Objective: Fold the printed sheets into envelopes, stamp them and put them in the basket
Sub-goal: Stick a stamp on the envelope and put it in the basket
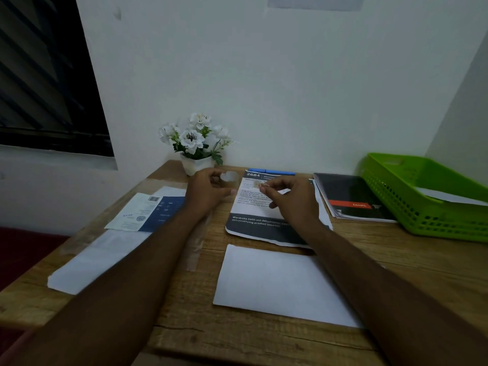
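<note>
My left hand (208, 191) grips a small roll of clear tape (229, 178) above the back of the wooden table (237, 336). My right hand (290, 199) is just to its right, with thumb and fingers pinched on what looks like the tape's loose end. Both hands hover over a printed sheet (253, 225) with dark bands and white text. A folded white sheet (282, 283), blank side up, lies nearer to me. The green plastic basket (422, 217) stands at the right edge with a white folded paper (449, 196) inside.
A pot of white flowers (195, 143) stands at the back against the wall. A blue pen (272, 171) lies behind the printed sheet. A black notebook (353, 199) sits beside the basket. More printed and white sheets (148, 212) lie at the left, beside a clear strip (196, 244).
</note>
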`<act>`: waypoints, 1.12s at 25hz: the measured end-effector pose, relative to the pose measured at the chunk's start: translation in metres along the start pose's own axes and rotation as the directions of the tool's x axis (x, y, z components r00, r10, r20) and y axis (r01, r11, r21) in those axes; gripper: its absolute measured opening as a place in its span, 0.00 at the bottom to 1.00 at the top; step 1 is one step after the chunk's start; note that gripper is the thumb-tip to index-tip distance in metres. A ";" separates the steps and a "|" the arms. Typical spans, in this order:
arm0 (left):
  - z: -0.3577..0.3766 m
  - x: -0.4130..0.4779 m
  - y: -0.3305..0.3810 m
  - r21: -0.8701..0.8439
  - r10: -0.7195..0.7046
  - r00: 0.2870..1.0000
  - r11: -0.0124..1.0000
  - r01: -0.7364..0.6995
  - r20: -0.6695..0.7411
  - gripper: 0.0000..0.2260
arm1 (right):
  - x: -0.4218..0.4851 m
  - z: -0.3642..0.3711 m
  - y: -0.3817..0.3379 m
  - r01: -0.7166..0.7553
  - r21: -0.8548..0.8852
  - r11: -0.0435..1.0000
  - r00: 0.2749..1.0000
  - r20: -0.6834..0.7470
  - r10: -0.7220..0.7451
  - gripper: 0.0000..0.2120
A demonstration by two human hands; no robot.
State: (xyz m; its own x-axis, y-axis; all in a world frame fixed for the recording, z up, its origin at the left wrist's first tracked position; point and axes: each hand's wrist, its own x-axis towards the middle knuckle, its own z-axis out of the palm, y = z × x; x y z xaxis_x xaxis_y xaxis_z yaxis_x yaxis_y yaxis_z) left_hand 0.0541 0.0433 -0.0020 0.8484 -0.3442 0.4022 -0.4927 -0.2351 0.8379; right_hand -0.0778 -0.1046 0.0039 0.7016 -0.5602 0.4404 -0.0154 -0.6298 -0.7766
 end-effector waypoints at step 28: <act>0.006 0.031 -0.019 0.529 -0.117 0.989 0.847 0.053 0.088 0.22 | 0.003 -0.014 0.008 0.051 -0.052 0.997 0.997 0.052 -0.049 0.01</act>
State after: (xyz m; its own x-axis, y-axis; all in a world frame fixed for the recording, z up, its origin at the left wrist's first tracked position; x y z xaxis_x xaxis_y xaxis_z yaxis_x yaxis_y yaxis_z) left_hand 0.0889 0.0318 -0.0069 0.8798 -0.3928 0.2676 -0.4747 -0.6979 0.5362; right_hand -0.0855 -0.1189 0.0052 0.7374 -0.5004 0.4537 -0.0164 -0.6848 -0.7286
